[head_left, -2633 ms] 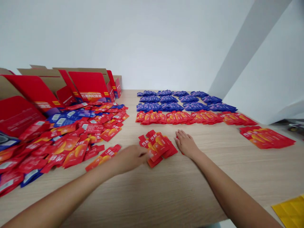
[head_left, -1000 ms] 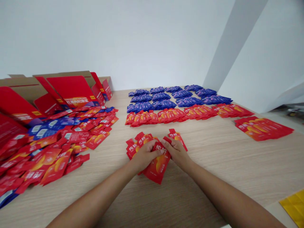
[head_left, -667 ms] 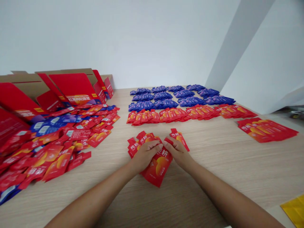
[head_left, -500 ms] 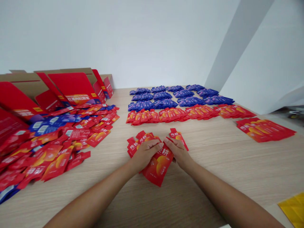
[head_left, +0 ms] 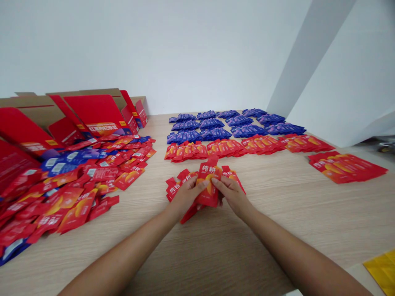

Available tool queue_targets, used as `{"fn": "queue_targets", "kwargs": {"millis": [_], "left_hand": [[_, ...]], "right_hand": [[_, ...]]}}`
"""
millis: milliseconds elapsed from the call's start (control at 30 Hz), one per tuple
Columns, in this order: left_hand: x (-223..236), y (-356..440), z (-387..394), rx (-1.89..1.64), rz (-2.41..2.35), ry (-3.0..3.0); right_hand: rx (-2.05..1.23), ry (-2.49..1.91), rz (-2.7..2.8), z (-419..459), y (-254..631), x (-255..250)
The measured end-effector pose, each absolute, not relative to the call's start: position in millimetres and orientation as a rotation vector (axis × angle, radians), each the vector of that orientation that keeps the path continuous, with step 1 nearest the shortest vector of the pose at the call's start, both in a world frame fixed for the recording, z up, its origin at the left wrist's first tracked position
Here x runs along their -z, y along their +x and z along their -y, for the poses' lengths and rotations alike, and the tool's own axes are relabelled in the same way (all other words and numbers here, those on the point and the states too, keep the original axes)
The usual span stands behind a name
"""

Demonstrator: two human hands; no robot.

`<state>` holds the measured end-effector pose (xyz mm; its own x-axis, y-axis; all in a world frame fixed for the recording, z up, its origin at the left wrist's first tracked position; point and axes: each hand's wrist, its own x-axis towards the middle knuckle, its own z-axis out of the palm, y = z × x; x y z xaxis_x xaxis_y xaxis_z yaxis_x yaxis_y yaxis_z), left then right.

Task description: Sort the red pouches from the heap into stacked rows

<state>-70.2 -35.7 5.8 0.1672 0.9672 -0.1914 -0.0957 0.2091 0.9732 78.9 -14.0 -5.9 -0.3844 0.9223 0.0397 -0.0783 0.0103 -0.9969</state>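
Note:
A red sachet [head_left: 209, 187] with orange fruit print is held upright between my two hands. My left hand [head_left: 186, 196] pinches its left side, thumb on the front. On its right side, my right hand [head_left: 232, 195] grips it with the thumb on the print. Under and beside my left hand lie several more red sachets [head_left: 173, 188], partly hidden by the fingers. Another red sachet [head_left: 233, 177] lies flat on the table just behind my right hand.
To the left spreads a loose heap of red and blue sachets [head_left: 74, 197], before open red cartons [head_left: 95, 111]. Fanned blue sachets [head_left: 216, 133] and red sachets [head_left: 262, 144] form rows at the back. A red fan [head_left: 347, 167] lies right; something yellow [head_left: 382, 271] sits at the lower right corner.
My left hand came from the left, and both hands closed on red sachets. Since half a second ago, the front sachet has been raised and turned from slanting to upright.

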Motion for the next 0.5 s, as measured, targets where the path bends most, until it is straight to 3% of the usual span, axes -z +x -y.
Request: {"fn": "queue_targets", "kwargs": {"millis": [133, 367, 500], "left_hand": [[-3.4, -67.4, 39.7, -0.729, -1.001, 1.082], [-11.5, -74.0, 38.0, -0.878, -1.120, 1.228], [-9.3, -66.8, 44.1, -0.879, -1.178, 1.226]], "right_hand": [[-1.352, -0.997, 1.366, 5.9, 85.1, 3.2], [-1.576, -0.816, 1.464, 14.9, 78.2, 1.3], [-1.538, -0.811, 1.326, 16.1, 74.3, 1.7]]}}
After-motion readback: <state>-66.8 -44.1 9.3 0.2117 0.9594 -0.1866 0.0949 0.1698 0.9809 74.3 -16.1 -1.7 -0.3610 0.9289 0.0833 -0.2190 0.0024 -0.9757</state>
